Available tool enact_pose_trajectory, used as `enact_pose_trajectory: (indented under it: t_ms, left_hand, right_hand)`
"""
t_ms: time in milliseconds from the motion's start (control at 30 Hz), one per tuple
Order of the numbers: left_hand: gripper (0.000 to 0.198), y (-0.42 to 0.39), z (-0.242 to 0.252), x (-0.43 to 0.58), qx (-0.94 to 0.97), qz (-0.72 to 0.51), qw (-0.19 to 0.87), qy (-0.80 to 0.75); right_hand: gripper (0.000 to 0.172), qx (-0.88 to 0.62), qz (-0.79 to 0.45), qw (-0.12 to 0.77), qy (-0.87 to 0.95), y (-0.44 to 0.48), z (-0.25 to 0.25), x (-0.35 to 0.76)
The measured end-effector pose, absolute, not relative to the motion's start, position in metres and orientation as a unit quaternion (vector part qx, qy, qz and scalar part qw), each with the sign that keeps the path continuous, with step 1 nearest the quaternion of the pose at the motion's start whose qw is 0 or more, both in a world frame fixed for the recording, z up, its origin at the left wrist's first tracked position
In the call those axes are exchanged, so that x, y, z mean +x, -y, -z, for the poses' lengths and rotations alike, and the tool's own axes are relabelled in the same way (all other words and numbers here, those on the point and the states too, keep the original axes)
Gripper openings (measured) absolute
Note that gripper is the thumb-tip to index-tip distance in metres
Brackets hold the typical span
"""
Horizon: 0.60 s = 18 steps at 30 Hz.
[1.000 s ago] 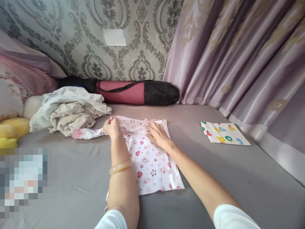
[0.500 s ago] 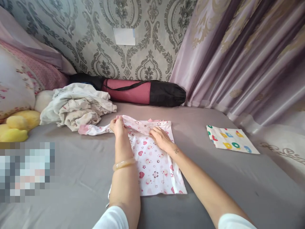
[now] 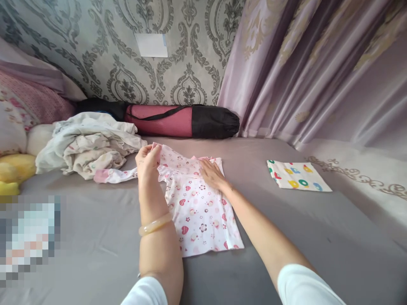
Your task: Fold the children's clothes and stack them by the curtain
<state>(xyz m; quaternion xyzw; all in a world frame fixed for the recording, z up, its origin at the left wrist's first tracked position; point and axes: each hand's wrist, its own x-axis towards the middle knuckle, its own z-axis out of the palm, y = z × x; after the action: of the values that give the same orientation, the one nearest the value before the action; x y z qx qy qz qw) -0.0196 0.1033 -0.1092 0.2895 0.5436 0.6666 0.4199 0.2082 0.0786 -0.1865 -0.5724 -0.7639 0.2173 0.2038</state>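
Note:
A small white garment with pink hearts and flowers (image 3: 199,212) lies spread on the grey bed sheet (image 3: 286,237). My left hand (image 3: 146,161) pinches the garment's upper left corner at the shoulder and holds it a little above the sheet. The sleeve with a pink cuff (image 3: 110,176) trails out to the left. My right hand (image 3: 211,173) lies flat with fingers stretched out, pressing on the garment's upper middle. A pale bangle sits on my left wrist.
A heap of pale crumpled laundry (image 3: 87,146) lies at the left. A folded cloth with coloured letters (image 3: 297,176) sits at the right. A rolled pink mat in a black bag (image 3: 181,120) lies against the wall. Pillows and a yellow plush toy (image 3: 14,169) are far left; curtains hang at right.
My left hand has lifted the garment's shoulder corner off the sheet and drawn it slightly inward. My right hand stays pressed on the garment.

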Motion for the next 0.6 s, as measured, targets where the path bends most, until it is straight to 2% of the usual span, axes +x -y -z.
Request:
enact_pose_trajectory:
  t_ms: [133, 200, 300, 433, 600]
  left_hand:
    - [0.036, -0.091, 0.087, -0.003, 0.412, -0.642, 0.430, -0.483]
    - [0.034, -0.083, 0.075, 0.014, 0.481, -0.613, 0.435, -0.451]
    - [0.032, -0.070, 0.059, 0.044, 0.578, -0.546, 0.452, -0.405]
    - [0.031, -0.057, 0.048, 0.079, 0.687, -0.426, 0.478, -0.344]
    - [0.027, -0.057, 0.039, 0.107, 0.826, -0.258, 0.415, -0.281]
  right_hand:
    - [0.052, -0.590, -0.380, 0.443, 0.557, -0.077, 0.167, 0.230]
    - [0.051, -0.579, -0.472, 0.508, 0.429, -0.070, 0.155, 0.242]
    - [0.054, -0.554, -0.584, 0.503, 0.315, -0.052, 0.140, 0.255]
    - [0.060, -0.535, -0.646, 0.474, 0.269, -0.029, 0.134, 0.266]
    - [0.065, -0.504, -0.695, 0.450, 0.247, -0.021, 0.137, 0.273]
